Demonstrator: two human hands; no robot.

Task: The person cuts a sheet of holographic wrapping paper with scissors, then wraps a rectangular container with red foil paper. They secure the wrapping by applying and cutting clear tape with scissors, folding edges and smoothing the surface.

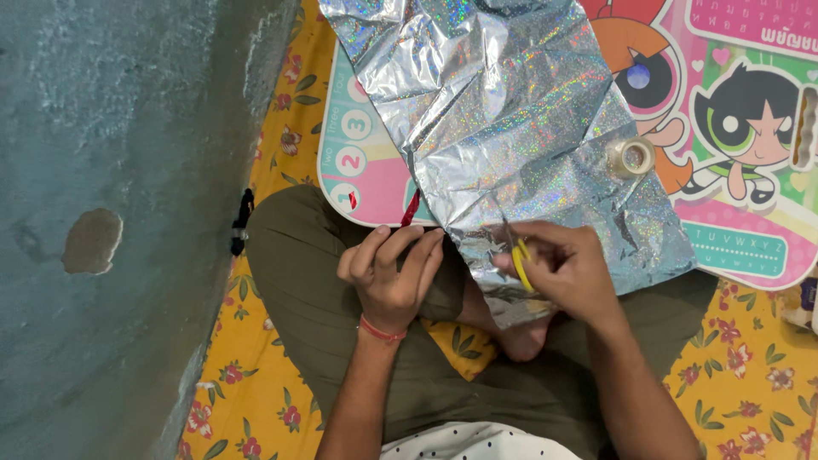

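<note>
One sheet of silver holographic foil lies in the upper middle of the frame and runs down to the lower middle, where its near edge reaches the person's lap. The right hand is at this lower edge, with the fingers closed around one pair of scissors with yellow handles; the blades point up into the foil. The left hand, just left of the foil edge, has the fingers curled and pinches one small red strip. One red band is on the left wrist. One roll of clear tape rests on the right side of the foil. Under the foil is one colourful cartoon board, and below everything one yellow flowered cloth.
</note>
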